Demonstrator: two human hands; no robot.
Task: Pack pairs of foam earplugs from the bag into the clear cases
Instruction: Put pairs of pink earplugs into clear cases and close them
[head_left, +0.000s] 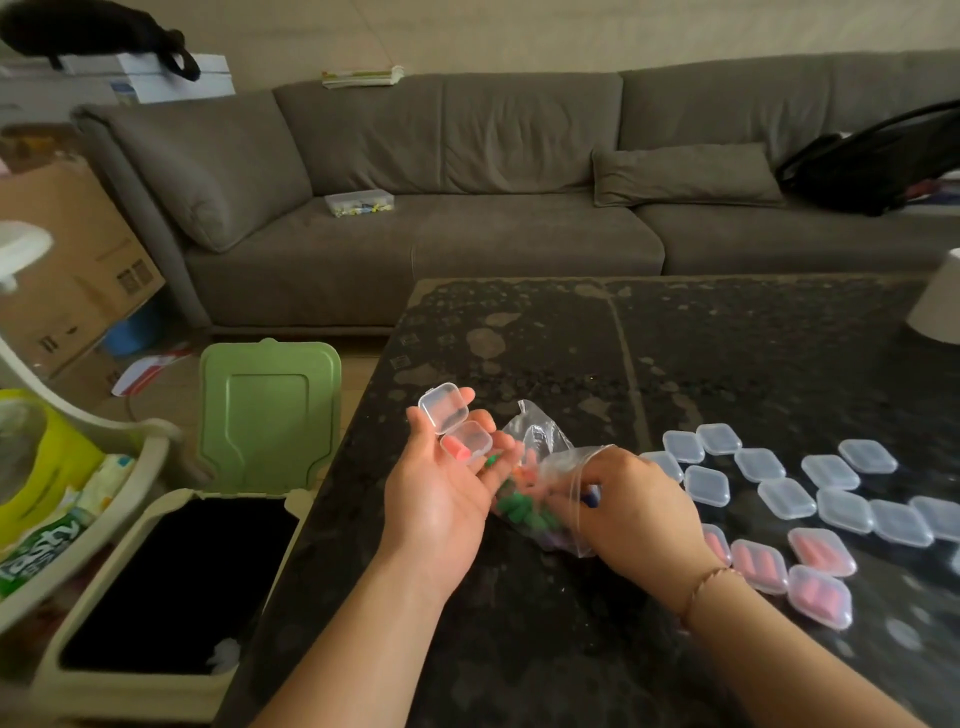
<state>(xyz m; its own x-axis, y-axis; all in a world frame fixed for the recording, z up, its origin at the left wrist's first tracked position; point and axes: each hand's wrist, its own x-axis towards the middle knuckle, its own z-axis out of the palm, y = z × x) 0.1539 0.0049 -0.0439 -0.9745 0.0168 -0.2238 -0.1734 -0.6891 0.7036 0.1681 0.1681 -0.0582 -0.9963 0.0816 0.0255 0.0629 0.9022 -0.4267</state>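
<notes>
Head view | dark speckled stone table (701, 364) | clear plastic bag of green and orange foam earplugs (535, 493) lies on it between the hands | right hand (634, 512) pinches the bag's edge | left hand (447, 488), palm up, fingers spread, carries open small clear hinged case (457, 423) holding one pink earplug (456, 448)

Beside the black speckled table (727, 364): a green bin lid (270, 415), a grey-brown sofa (467, 171); on it, pink-filled clear cases (821, 592), green earplugs (519, 512).
</notes>
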